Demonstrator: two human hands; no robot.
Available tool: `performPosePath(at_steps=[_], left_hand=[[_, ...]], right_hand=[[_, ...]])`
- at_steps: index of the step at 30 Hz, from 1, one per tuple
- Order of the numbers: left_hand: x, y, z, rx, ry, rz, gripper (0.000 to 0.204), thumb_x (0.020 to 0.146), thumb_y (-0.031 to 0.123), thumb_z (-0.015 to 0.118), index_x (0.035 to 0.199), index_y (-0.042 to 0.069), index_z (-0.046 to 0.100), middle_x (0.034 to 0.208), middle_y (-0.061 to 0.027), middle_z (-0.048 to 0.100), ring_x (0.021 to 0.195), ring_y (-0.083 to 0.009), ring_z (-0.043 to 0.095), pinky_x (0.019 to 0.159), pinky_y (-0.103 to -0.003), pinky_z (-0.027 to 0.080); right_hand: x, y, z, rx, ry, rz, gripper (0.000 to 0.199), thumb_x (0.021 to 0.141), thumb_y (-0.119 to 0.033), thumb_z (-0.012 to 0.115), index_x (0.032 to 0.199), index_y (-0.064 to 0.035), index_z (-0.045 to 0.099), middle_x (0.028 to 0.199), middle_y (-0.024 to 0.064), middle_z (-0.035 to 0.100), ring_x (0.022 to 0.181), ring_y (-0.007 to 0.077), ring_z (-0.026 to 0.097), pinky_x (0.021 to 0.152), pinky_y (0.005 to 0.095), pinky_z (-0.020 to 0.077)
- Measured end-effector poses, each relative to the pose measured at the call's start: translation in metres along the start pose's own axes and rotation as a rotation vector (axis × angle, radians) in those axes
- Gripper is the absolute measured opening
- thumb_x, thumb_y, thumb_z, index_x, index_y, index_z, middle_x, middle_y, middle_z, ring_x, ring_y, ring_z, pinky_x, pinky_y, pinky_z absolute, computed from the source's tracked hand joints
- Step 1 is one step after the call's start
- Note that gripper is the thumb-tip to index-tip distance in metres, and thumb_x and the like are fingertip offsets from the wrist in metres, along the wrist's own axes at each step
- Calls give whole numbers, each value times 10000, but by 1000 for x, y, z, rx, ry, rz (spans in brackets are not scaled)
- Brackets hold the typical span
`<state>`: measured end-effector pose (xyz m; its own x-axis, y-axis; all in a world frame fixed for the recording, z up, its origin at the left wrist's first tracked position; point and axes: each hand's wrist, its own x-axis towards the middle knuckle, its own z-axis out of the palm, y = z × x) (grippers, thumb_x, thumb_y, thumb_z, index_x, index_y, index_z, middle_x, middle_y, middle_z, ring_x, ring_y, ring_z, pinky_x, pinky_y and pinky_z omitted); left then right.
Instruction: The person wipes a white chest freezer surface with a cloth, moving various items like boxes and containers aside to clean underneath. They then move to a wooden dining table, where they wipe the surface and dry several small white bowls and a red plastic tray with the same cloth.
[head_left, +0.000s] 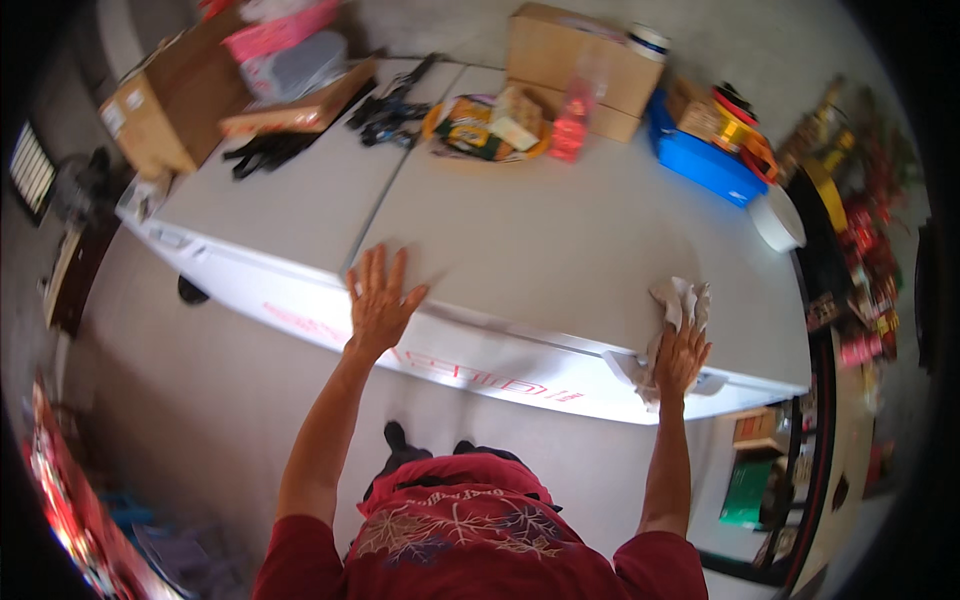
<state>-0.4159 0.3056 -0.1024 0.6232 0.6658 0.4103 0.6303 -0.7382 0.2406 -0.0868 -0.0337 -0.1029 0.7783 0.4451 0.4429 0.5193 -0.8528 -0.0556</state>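
A long white chest freezer with a flat grey lid stretches across in front of me. My left hand rests on the lid's front edge near the seam, fingers spread and holding nothing. At the front right edge, my right hand presses on a crumpled pale cloth. Part of the cloth sticks out beyond the fingertips onto the lid, and another part hangs down beside the wrist over the freezer's front. Some of the cloth is hidden under the palm.
Along the lid's back stand cardboard boxes, black straps, a yellow basket of packets, a red-and-clear bottle, a blue bin and a white round tub. A fan stands at far left, shelving at right.
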Motion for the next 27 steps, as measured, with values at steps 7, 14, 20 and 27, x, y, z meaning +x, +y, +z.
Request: performPosePath(at_steps=[7, 14, 20, 27], left_hand=[[3, -1, -7, 30, -119, -29, 641, 917, 432, 494, 1410, 61, 319, 1462, -239, 235, 1368, -403, 175, 1057, -616, 119], [3, -4, -14, 22, -177, 131, 721, 886, 472, 526, 1424, 57, 286, 1469, -249, 212, 1365, -419, 166, 1046, -638, 94], [1, -26, 1, 23, -102, 257, 794, 794, 382, 675, 1430, 113, 284, 1490, -211, 190, 1379, -405, 138, 1043, -617, 99], [-5, -23, -9, -2, -97, 266, 772, 805, 375, 656, 1432, 113, 291, 1497, -187, 194, 1382, -384, 153, 1054, -605, 108]], right_hand=[[-12, -50, 59, -65, 100, -7, 399, 897, -242, 478, 1208, 7, 501, 1081, 214, 576, 1041, 362, 533, 987, 529, 335], [-39, -248, -35, 399, 254, -328, 633, 816, -222, 592, 1394, -86, 374, 1435, 161, 363, 1144, 325, 476, 930, 430, 384], [-62, -319, -25, 536, 269, -537, 357, 760, -188, 602, 1081, -32, 609, 1280, 136, 497, 1216, 329, 435, 939, 461, 368], [-37, -244, -32, 252, 44, -235, 410, 885, -353, 521, 1236, -142, 535, 1386, 97, 406, 1287, 334, 368, 1038, 602, 248]])
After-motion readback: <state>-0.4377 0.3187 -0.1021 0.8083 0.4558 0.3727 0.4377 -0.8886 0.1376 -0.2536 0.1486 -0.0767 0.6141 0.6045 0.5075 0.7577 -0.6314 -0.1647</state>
